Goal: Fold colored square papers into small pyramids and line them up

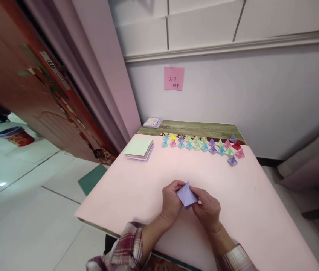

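Note:
Between my two hands is a purple folded paper piece (186, 195), diamond-shaped with a raised centre crease. My left hand (172, 201) grips its left edge, fingers curled behind it. On the other side my right hand (208, 209) pinches the right edge between thumb and fingers. Both hands are just above the near middle of the pink table cover (148, 188). Farther back stand several small folded paper pieces in rows, among them a purple one (232, 160), a red one (236, 145) and a yellow one (172, 137).
A stack of coloured paper squares (139, 148) lies at the back left of the table. Behind it is a small printed pack (153, 122). A pink note (174, 78) is stuck to the wall. At left are a red door (15, 49), a curtain (99, 67) and a bucket (20, 138).

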Motion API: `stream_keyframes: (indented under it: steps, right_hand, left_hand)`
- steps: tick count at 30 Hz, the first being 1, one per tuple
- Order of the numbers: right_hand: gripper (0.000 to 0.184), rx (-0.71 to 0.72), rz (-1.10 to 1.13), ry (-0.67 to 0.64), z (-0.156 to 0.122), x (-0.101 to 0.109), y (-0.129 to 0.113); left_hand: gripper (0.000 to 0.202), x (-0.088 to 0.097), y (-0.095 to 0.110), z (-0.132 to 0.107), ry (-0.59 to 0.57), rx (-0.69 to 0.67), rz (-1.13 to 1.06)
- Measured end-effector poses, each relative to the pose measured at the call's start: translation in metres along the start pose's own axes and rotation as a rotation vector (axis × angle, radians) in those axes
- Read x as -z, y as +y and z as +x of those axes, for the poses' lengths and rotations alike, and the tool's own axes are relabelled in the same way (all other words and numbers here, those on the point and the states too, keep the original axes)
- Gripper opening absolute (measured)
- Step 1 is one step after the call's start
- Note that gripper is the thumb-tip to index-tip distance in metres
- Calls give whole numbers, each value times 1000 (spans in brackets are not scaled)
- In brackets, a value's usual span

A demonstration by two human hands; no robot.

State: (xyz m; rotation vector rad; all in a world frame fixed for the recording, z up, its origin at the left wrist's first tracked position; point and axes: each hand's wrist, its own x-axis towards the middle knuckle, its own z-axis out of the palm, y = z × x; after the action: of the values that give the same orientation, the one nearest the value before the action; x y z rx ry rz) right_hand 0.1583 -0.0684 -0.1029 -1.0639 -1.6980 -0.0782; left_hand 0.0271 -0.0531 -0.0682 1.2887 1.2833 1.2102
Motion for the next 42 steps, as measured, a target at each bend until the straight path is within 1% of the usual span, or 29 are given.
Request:
stream_keyframes:
  steps: [4, 9, 11, 13, 15, 18, 22, 26, 29, 33, 37, 42]
  right_hand:
    - [41, -1, 6, -7, 1, 1, 0]
    - [37, -59, 25, -20, 1, 4, 3]
    - [35, -101, 32, -20, 1, 4, 4]
    - [34, -146, 31, -5, 1, 4, 5]
    - [34, -182, 30, 4, 0, 3, 5]
    - [33, -237, 62, -17, 0, 2, 7]
    - [38, -330, 252, -111, 1, 3, 7]
    - [31, -384, 466, -183, 6, 5, 7]
    - [29, -394, 532, -215, 9, 6, 8]
    - [35, -366, 482, -224, 8, 5, 8]
    - [34, -382, 372, -174, 3, 2, 9]
    - [30, -354, 303, -150, 3, 2, 10]
  left_hand:
    - [10, -1, 2, 1, 25, 45, -79]
    - [13, 0, 1, 7, -31, 143, -177]
    - [24, 3, 2, 7, -70, 194, -244]
    - [38, 6, 3, 6, -130, 217, -297]
    - [43, 9, 5, 5, -189, 211, -316]
    - [33, 14, 6, 5, -211, 201, -298]
    - [31, 18, 4, 10, -166, 237, -306]
    - [24, 23, 2, 13, -137, 293, -341]
    - [19, 24, 0, 14, -141, 306, -357]
    - [19, 23, 0, 14, -163, 254, -346]
    - [25, 20, 4, 12, -181, 191, -330]
    - [27, 25, 7, 7, -292, 247, -415]
